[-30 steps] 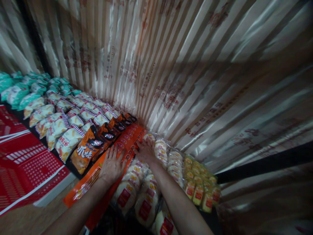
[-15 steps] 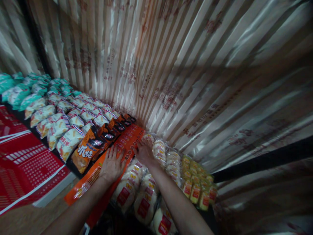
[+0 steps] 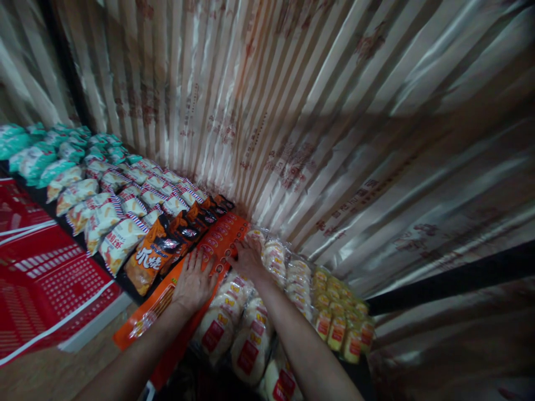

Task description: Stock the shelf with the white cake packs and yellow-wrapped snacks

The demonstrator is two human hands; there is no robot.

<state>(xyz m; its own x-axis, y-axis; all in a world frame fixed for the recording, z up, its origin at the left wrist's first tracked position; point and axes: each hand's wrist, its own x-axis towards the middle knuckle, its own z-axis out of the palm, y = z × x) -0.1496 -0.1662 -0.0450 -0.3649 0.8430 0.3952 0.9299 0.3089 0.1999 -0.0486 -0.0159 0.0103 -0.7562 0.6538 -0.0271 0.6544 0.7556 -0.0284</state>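
Observation:
A long orange printed sheet [image 3: 223, 236] lies between rows of packaged food, its near end sticking out past the shelf edge. My left hand [image 3: 194, 281] rests flat on it with the fingers stretched and spread. Farther back, my right hand [image 3: 247, 259] lies at the sheet's right edge, against the round bread packs, its fingers apart as far as they show. Orange and black snack bags [image 3: 152, 256] stand just left of the sheet. To its right are clear packs of round pale bread [image 3: 251, 342] with red labels.
White snack bags [image 3: 121, 242] and teal bags [image 3: 35, 161] fill the shelf to the left. Small yellow packs [image 3: 336, 328] stand at the right end. Red baskets [image 3: 62, 284] are at the lower left. A pleated, printed curtain-like sheet [image 3: 288, 111] rises behind the shelf.
The view has shifted slightly, so everything sits a little farther right. Both hands stay in nearly the same place on the orange sheet.

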